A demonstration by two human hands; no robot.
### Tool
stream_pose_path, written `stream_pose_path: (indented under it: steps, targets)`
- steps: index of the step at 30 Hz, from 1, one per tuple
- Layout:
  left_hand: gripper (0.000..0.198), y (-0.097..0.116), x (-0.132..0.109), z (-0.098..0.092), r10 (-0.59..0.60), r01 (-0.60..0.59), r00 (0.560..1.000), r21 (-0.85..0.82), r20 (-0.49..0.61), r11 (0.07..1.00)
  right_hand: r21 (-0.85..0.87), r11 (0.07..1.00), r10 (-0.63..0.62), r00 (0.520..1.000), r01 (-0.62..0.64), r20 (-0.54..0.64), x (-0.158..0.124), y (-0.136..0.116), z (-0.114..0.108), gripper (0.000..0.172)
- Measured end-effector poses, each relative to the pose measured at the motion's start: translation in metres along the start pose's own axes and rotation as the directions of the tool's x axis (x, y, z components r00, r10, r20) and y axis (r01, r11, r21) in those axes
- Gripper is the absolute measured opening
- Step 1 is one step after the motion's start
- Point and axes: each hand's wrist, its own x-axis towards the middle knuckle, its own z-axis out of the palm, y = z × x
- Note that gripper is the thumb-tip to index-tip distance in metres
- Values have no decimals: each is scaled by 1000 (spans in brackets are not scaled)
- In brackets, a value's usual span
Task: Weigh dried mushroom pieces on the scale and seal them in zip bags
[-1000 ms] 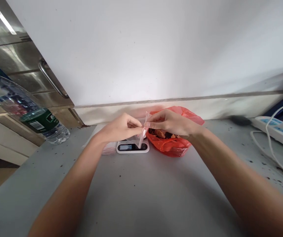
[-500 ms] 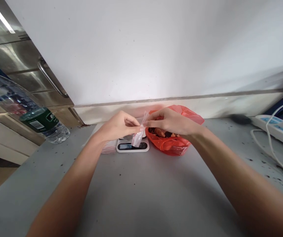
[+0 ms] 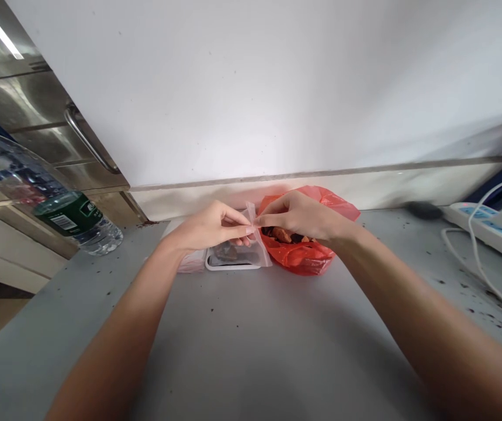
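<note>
My left hand [image 3: 220,227] pinches the edge of a small clear plastic bag [image 3: 257,252], with a dark lump showing inside it. The fingertips of my right hand [image 3: 292,216] grip the same bag edge, close against the left fingertips. Below the bag is a white digital scale [image 3: 233,268], whose display is covered. A red plastic bag [image 3: 310,263] stands open under my right hand, holding dark and reddish-brown chunks [image 3: 283,235]. Partly behind my left wrist lies a stack of clear bags with pinkish edges [image 3: 191,264].
A large water bottle with a green label [image 3: 75,216] stands at the left. At the right are a white power strip [image 3: 496,231], its cable [image 3: 474,257] and a dark object [image 3: 425,210]. Dark crumbs dot the grey table [image 3: 251,351]; a white wall [image 3: 251,99] rises behind.
The small clear bag has swung down and spread over the scale, covering its display, which was visible before. Both hands stay nearly in place, still pinching the bag.
</note>
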Motion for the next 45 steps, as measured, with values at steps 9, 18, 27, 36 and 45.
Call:
stream_pose_path:
  steps: [9, 18, 27, 36, 45]
  targets:
    - [20, 0, 4, 5, 42, -42, 999, 2, -24, 999, -35, 997, -66, 998, 66, 18, 2, 6, -1, 33]
    - [16, 2, 8, 8, 62, -59, 994, 32, -89, 998, -32, 989, -146, 988, 145, -45, -7, -5, 3, 41]
    - [14, 5, 2, -1, 60, -82, 968, -83, -245, 993, -392, 918, -238, 866, 53, -439, -3, 4, 4, 27]
    - [13, 15, 1, 8, 179, -165, 954, 79, -239, 983, -364, 874, -404, 898, 322, -174, 1, 11, 9, 28]
    - [18, 8, 2, 6, 254, -224, 902, 124, -349, 967, -445, 857, -307, 951, 260, -35, -13, 3, 4, 50]
